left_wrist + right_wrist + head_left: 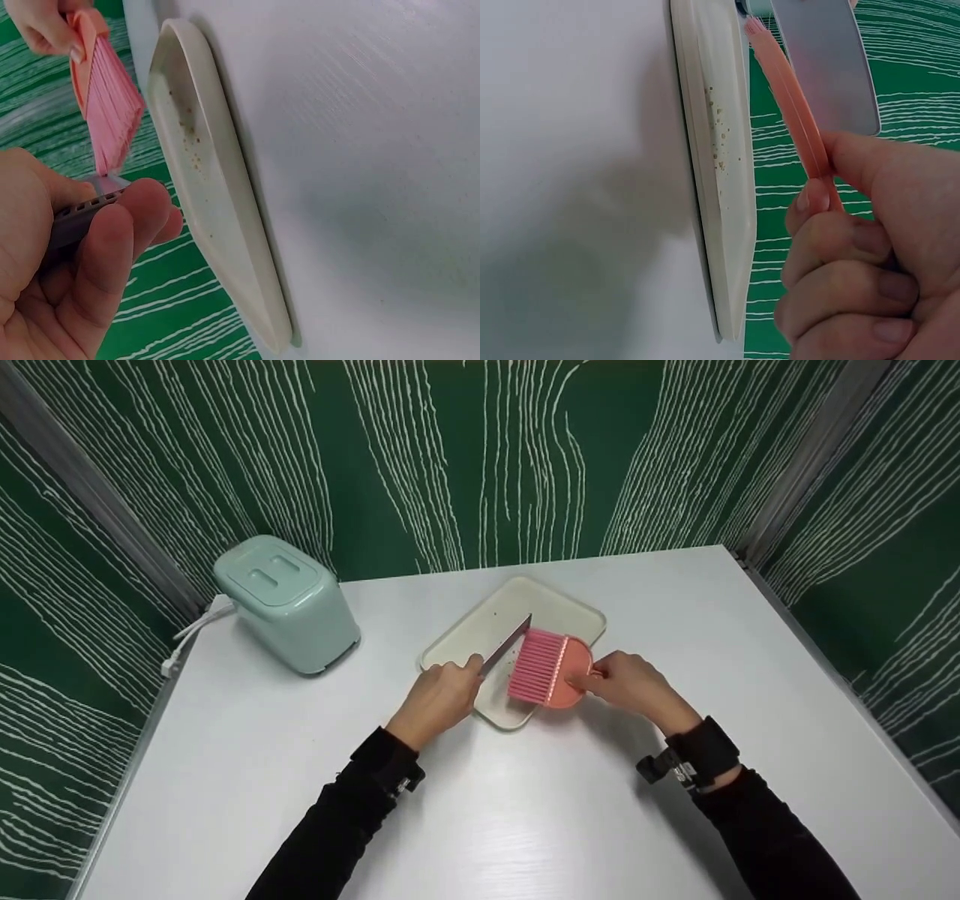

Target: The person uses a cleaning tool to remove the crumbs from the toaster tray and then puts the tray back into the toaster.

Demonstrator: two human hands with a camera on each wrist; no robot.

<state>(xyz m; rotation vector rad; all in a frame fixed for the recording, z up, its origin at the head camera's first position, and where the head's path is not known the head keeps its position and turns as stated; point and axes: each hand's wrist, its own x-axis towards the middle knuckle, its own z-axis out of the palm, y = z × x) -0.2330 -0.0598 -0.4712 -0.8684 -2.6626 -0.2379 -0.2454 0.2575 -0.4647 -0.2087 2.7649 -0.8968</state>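
Nothing readable shows in any of the three views — no word, brand, number or sign. The mint-green appliance (289,601) at about ten o'clock on the table bears only two moulded recesses on its lid (no lettering), and the cream tray (491,622), pink brush (541,667) and knife (507,645) are plain — unmarked.

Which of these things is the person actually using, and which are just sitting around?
In use:
knife, held in left hand
pink brush, held in right hand
cream tray with crumbs

Just there:
mint green bin
white cable
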